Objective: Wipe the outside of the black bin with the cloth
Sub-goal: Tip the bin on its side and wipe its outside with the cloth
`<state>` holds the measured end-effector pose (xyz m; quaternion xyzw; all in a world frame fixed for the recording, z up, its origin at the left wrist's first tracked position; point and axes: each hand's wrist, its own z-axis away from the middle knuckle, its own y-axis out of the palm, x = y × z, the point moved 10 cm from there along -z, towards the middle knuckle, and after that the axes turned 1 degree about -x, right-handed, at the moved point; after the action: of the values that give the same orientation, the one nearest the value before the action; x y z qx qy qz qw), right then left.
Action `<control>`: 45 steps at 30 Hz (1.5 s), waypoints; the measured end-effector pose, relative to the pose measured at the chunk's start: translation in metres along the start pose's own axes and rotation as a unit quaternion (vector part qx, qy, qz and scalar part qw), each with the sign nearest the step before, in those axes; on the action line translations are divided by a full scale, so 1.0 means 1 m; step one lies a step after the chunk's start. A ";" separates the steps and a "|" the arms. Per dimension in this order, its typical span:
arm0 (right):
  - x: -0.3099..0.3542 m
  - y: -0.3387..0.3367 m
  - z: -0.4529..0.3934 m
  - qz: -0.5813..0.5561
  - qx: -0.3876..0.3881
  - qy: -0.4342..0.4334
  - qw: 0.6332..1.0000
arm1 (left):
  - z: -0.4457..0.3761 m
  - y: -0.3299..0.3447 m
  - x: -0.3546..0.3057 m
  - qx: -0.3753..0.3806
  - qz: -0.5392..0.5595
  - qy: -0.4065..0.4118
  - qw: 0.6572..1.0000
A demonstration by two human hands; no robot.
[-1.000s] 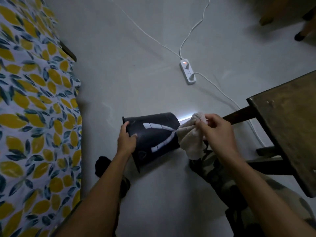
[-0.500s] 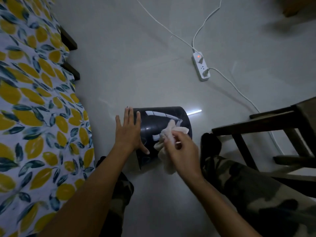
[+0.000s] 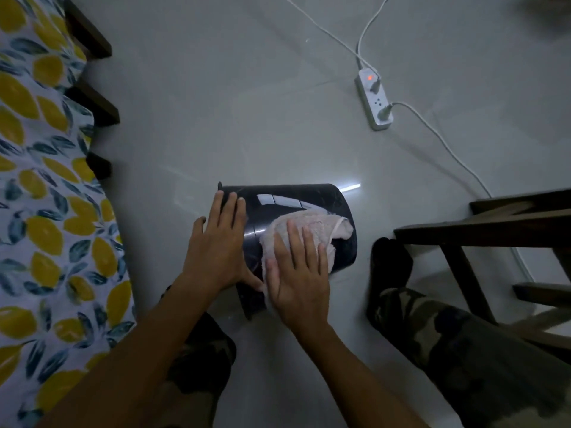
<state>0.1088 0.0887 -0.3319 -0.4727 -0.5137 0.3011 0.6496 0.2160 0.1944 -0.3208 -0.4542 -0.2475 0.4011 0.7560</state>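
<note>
The glossy black bin [image 3: 315, 199] lies on its side on the grey floor, its rim end towards the left and its base towards the right. A pale pink cloth [image 3: 309, 227] is spread over its upper side. My right hand [image 3: 298, 273] lies flat on the cloth, fingers apart, pressing it against the bin. At the bin's rim end my left hand [image 3: 221, 242] rests flat with fingers spread, holding the bin still. The bin's mouth faces away from me and its inside is hidden.
A bed with a lemon-print sheet [image 3: 40, 227] runs along the left. A dark wooden stool [image 3: 482, 230] stands at the right. A white power strip [image 3: 374, 100] with cables lies on the floor beyond the bin. My camouflage-trousered legs [image 3: 463, 350] flank the bin.
My right hand has gone from pinching the bunched cloth at the bin's base end to pressing it flat on the bin's side. My left hand has shifted from gripping the rim to lying flat.
</note>
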 end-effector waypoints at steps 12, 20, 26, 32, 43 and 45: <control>-0.067 -0.021 -0.047 0.044 -0.032 0.118 0.991 | -0.003 -0.002 -0.001 0.024 0.003 -0.006 1.000; -0.084 -0.021 -0.083 0.037 -0.024 0.152 0.987 | -0.011 0.001 0.002 0.029 -0.001 -0.005 1.000; -0.047 -0.003 -0.109 0.027 0.018 0.103 0.994 | -0.010 0.007 0.002 0.023 -0.001 -0.004 1.000; 0.044 0.015 -0.135 -0.048 0.083 -0.103 0.990 | -0.002 0.012 -0.003 0.015 0.022 -0.013 1.000; -0.030 -0.009 -0.039 0.084 0.082 -0.292 0.949 | 0.005 0.015 -0.005 0.011 0.072 -0.016 0.997; -0.062 -0.022 -0.074 0.069 0.032 -0.134 0.988 | 0.007 0.015 -0.008 0.011 0.068 -0.015 0.997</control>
<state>0.1595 0.0034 -0.3375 -0.4413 -0.5524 0.4223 0.5672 0.2012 0.1952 -0.3309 -0.4554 -0.2227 0.4615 0.7280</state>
